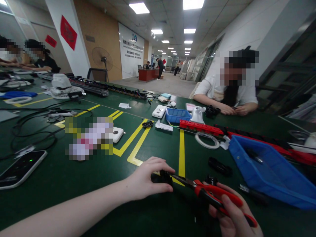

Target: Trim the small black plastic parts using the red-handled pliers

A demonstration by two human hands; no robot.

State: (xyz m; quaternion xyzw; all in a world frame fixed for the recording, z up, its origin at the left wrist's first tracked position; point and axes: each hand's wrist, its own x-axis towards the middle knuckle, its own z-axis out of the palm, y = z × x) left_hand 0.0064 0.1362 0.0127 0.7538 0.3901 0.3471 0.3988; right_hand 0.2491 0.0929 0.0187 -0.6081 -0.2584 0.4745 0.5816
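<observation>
My left hand [144,177] is closed around a small black part [163,178], pinched between thumb and fingers above the green table. What kind of part it is I cannot make out. In my right hand [235,215] are long-nosed pliers [202,189] with red and black handles, pointing left. Their jaw tips reach the black part beside my left fingertips; whether they grip it is unclear. Just behind the pliers is a small black piece [211,179], and beyond it lies a bundled black cable [219,166].
A large blue bin [269,174] stands at the right, near a roll of white tape [206,141] and a red strip [201,127]. A smaller blue tray [177,116] is farther back. Across the table sits another person [229,89]. A black-faced device [21,169] lies at left.
</observation>
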